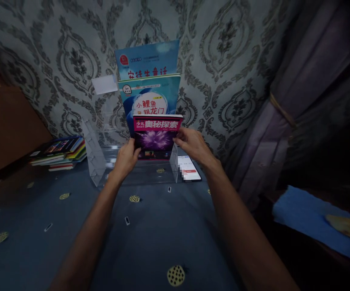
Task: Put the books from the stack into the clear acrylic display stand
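A small pink and purple book (155, 139) stands upright at the front of a clear plastic tiered rack (94, 161). My left hand (125, 158) grips its left edge, thumb on the cover. On the opposite edge, my right hand (194, 144) pinches the book with thumb and fingers. Right behind it rises a teal book (149, 91) with a round white title patch, its lower part hidden. Farther back and higher, a light blue book (147, 58) leans in the rack with only its top showing.
Left of the rack lies a stack of books (61, 151). A lit phone (189, 169) rests by the rack's right side. Patterned wallpaper (223, 52) backs the blue tablecloth (150, 246). A tied curtain (268, 121) hangs at right, above a blue cloth (308, 214).
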{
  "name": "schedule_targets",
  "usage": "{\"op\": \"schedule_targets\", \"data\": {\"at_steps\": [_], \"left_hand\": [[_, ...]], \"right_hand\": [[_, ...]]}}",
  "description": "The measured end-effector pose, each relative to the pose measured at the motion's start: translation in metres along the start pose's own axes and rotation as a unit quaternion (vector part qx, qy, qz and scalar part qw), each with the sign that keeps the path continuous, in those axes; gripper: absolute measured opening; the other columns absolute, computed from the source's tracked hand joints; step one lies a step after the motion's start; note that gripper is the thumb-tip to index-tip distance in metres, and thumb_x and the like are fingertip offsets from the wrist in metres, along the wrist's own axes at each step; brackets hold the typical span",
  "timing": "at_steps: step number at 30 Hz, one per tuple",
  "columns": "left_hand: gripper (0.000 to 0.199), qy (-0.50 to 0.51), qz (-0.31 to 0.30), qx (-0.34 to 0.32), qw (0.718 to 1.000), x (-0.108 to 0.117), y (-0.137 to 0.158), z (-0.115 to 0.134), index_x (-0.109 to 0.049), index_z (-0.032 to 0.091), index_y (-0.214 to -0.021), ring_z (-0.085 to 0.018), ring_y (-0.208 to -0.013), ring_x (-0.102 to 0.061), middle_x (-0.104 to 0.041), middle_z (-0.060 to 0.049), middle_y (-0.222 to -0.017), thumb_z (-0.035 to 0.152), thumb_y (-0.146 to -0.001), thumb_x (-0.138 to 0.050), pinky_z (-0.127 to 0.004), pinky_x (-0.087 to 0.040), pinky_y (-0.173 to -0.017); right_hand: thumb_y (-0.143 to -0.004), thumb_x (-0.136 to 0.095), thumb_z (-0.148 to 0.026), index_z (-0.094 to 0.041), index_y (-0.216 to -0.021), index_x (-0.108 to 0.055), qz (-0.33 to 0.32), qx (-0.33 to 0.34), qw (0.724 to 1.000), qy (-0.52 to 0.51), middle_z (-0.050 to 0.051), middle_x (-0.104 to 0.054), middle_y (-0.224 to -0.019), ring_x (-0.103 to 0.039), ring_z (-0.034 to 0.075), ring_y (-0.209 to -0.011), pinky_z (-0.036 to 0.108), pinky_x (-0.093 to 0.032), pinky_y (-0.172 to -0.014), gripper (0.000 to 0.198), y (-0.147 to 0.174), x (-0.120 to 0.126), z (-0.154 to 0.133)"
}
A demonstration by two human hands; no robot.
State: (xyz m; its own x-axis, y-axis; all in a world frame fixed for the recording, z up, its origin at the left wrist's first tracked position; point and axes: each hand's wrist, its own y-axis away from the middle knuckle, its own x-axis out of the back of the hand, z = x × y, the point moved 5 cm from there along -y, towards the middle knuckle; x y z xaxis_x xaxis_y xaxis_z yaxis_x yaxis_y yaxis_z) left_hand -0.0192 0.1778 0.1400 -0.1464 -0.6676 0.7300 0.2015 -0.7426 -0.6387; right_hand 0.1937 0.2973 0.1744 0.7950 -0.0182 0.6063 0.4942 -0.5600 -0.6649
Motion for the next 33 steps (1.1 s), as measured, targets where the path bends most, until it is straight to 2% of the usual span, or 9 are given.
{"op": "schedule_targets", "data": {"at_steps": [6,11,18,33], "left_hand": [[0.024,-0.100,-0.040,0.055,0.993,0.003,0.002,0.009,-0.054,0.012,-0.117,-0.032,-0.090,-0.072,-0.073,-0.015,-0.090,0.027,-0.099,-0.051,-0.037,-0.051,-0.079],[0.030,-0.100,-0.042,0.080,0.991,0.005,0.003,0.016,-0.048,0.010,-0.126,-0.030,-0.086,-0.074,-0.074,-0.013,-0.086,0.027,-0.101,-0.048,-0.034,-0.051,-0.075],[0.024,-0.109,-0.038,0.103,0.988,0.003,0.003,0.018,-0.050,0.015,-0.122,-0.030,-0.087,-0.075,-0.075,-0.012,-0.089,0.026,-0.101,-0.047,-0.033,-0.051,-0.073],[0.024,-0.117,-0.073,0.121,0.983,0.005,0.004,0.021,-0.047,0.016,-0.124,-0.030,-0.093,-0.075,-0.076,-0.013,-0.092,0.029,-0.103,-0.044,-0.034,-0.052,-0.076]], "right_hand": [[-0.083,-0.061,-0.021,-0.021,-0.100,-0.071,0.046,-0.016,0.999,-0.005,0.006,-0.073,-0.079,-0.067,0.026,-0.077,0.040,-0.050,-0.076,0.020,-0.001,0.001,-0.002],[-0.083,-0.061,-0.020,-0.022,-0.099,-0.072,0.055,-0.038,0.998,-0.016,0.005,-0.073,-0.079,-0.068,0.027,-0.077,0.041,-0.051,-0.076,0.020,-0.002,-0.003,0.000],[-0.081,-0.062,-0.021,-0.022,-0.095,-0.072,0.086,-0.060,0.994,-0.021,0.003,-0.073,-0.075,-0.066,0.025,-0.070,0.039,-0.050,-0.071,0.017,-0.001,-0.002,0.002],[-0.085,-0.061,-0.024,-0.021,-0.098,-0.074,0.085,-0.080,0.993,-0.007,0.005,-0.074,-0.077,-0.067,0.025,-0.072,0.037,-0.048,-0.069,0.018,0.000,-0.002,0.000]]}}
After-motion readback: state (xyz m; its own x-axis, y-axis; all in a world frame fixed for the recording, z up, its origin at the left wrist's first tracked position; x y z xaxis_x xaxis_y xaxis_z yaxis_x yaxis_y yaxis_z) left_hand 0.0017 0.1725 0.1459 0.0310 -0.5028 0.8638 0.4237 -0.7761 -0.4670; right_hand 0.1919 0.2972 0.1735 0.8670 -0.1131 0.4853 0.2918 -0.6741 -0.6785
